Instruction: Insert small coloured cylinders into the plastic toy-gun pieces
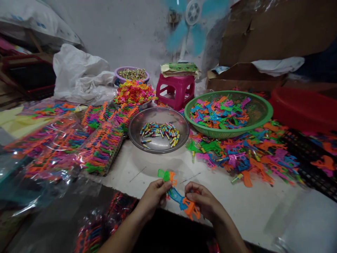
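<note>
Two hands low centre of frame, both closed on a short chain of small plastic toy pieces. Left hand (155, 195) pinching the green and orange end; right hand (204, 202) gripping the blue and orange end, fingers curled around it. Chain (177, 195) held slack between them, just above the table (263, 207) edge, likely so both ends stay reachable for fitting. Steel bowl (158, 129) directly beyond the hands, centre frame, holding small coloured cylinders; near enough to reach. Green basket (228, 113) at upper right of centre, part full of loose toy pieces; more of the same spilled in a heap (244, 154) on the table in front of it. Packed rows (101, 147) of pieces in clear wrap at left, stacked side by side, apparently sorted. Pink stool (175, 89) and purple bowl (131, 74) behind, upper centre. Red tub (305, 107) at right edge. Fan (193, 21) at top, blurred.
</note>
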`<state>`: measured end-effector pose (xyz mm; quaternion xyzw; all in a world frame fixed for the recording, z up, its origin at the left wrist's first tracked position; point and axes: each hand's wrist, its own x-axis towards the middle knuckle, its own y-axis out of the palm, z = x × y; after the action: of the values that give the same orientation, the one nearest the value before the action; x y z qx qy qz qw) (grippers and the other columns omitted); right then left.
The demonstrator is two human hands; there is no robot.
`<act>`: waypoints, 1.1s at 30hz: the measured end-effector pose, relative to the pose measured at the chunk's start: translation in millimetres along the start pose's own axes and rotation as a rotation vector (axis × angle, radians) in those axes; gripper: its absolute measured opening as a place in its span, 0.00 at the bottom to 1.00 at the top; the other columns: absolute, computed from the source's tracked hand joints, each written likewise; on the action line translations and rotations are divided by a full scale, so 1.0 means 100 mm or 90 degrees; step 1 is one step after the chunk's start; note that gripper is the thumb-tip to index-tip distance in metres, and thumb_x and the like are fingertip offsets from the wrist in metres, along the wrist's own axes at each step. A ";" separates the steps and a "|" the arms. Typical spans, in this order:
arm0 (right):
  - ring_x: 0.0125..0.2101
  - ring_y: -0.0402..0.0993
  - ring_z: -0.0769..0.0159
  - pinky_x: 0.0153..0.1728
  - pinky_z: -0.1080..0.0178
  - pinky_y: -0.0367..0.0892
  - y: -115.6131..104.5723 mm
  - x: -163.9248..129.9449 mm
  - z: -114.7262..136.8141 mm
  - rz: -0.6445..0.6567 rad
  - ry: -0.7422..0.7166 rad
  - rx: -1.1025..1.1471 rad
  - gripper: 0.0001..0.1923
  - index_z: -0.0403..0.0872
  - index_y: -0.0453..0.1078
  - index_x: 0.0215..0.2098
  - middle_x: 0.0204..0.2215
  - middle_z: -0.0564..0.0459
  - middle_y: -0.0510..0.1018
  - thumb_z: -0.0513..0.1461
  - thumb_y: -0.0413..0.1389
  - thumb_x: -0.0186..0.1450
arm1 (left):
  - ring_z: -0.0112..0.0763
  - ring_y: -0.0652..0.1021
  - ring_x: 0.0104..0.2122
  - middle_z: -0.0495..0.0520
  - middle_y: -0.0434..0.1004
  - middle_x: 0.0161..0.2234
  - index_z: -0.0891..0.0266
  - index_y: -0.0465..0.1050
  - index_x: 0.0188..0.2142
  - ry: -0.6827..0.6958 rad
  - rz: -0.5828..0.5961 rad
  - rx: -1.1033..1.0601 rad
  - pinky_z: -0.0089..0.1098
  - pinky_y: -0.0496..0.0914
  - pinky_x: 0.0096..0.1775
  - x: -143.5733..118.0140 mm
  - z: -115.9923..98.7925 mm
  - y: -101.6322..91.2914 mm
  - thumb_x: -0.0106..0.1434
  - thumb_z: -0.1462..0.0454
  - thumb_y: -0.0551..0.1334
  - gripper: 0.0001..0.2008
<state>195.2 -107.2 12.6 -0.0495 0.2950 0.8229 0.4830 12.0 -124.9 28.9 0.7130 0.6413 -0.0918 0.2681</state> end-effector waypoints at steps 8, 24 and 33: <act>0.12 0.59 0.79 0.14 0.75 0.52 -0.02 0.10 -0.14 0.037 0.027 0.166 0.09 0.43 0.66 0.24 0.14 0.60 0.67 0.37 0.60 0.45 | 0.12 0.52 0.09 0.40 0.57 0.12 0.64 0.63 0.26 -0.168 0.095 -0.197 0.18 0.40 0.11 -0.04 -0.05 0.05 0.51 0.54 0.60 0.15; 0.18 0.61 0.74 0.19 0.70 0.55 -0.25 0.05 0.03 -0.138 -0.104 -0.176 0.10 0.45 0.67 0.27 0.18 0.59 0.68 0.42 0.58 0.50 | 0.32 0.70 0.27 0.51 0.70 0.23 0.62 0.71 0.24 0.152 -0.275 0.532 0.27 0.58 0.28 0.18 0.02 -0.20 0.47 0.50 0.60 0.17; 0.15 0.56 0.77 0.17 0.71 0.55 0.10 0.08 0.07 -0.077 -0.085 -0.223 0.13 0.44 0.67 0.28 0.15 0.61 0.64 0.45 0.58 0.50 | 0.22 0.64 0.16 0.47 0.69 0.20 0.63 0.70 0.31 0.122 -0.107 0.254 0.23 0.54 0.19 0.00 -0.15 0.01 0.48 0.53 0.61 0.16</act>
<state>184.4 -101.2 19.4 -0.0955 0.1112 0.8326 0.5340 9.9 -117.2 41.6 0.7014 0.6902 -0.1706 0.0508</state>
